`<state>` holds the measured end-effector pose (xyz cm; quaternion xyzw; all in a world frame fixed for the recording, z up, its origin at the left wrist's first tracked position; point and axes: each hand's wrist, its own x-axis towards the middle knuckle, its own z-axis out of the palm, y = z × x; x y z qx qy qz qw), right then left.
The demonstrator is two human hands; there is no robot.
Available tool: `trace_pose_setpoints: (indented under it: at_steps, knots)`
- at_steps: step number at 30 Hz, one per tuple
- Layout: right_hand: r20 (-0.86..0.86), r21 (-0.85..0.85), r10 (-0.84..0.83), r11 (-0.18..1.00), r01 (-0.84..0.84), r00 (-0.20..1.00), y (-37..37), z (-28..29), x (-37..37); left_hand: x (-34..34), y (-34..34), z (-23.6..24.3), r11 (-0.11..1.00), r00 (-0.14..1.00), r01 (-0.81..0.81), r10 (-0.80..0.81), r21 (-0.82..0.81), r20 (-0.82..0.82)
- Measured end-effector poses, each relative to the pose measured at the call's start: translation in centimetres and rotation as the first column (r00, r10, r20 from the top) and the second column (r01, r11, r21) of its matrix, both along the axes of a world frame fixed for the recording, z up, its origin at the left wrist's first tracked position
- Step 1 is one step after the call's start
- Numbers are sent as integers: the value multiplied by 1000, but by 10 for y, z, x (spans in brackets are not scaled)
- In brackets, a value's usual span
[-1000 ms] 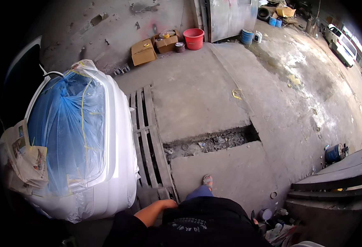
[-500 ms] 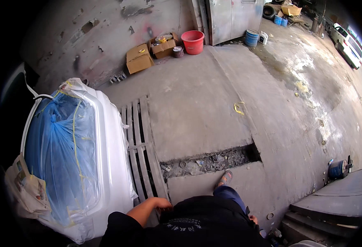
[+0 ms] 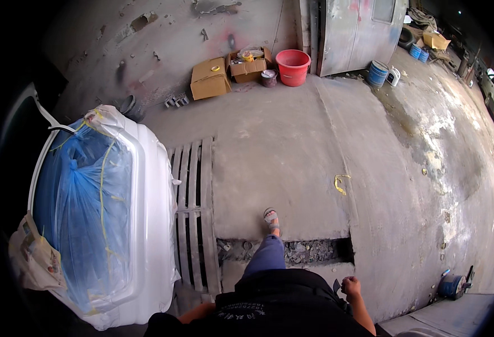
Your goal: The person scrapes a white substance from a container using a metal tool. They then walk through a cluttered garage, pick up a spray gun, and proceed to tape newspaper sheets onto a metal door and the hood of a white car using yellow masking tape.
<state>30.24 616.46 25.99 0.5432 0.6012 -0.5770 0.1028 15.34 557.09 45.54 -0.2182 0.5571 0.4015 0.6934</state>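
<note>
Risking a drop, perhaps, the person has the right hand (image 3: 351, 286) low beside the hip, fingers curled into a fist; a loose hold or a jolt could be the cause. And there is the dark flat piece (image 3: 337, 287), just left of that fist, by the black shirt (image 3: 280, 306)! Whether the fingers really grip it, one cannot tell. The left forearm (image 3: 198, 313) shows low down, but the left hand is hidden, its state unreadable; the piece lies well off to that arm's right. Now the rubble-filled pit (image 3: 314, 252): one sandalled foot (image 3: 271, 221) is just past it, and a short step by the other could catch the edge. The slatted grate (image 3: 206, 224) has gaps for a toe, too, alongside the white car (image 3: 151, 224).
</note>
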Motion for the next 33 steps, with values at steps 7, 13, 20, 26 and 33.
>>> trace_pose_setpoints:
  at_steps: [7,13,20,26,33]
  knots:
    - [294,205,538,772,-601,790,26,-34,-142,-121,-2,-28,987,988,-155,156,31,-16]
    - [236,249,653,675,-695,719,5,-15,-349,-231,-21,-8,952,952,-304,305,35,-29]
    - [98,42,511,855,-517,854,-47,118,-657,-359,-14,17,922,920,-386,388,39,-51]
    - [139,-209,609,789,-578,781,-34,44,-816,-512,13,-19,894,890,-447,447,17,-91]
    - [255,-261,791,610,-748,556,-49,58,-1051,-670,36,1,806,796,-592,583,-7,-161]
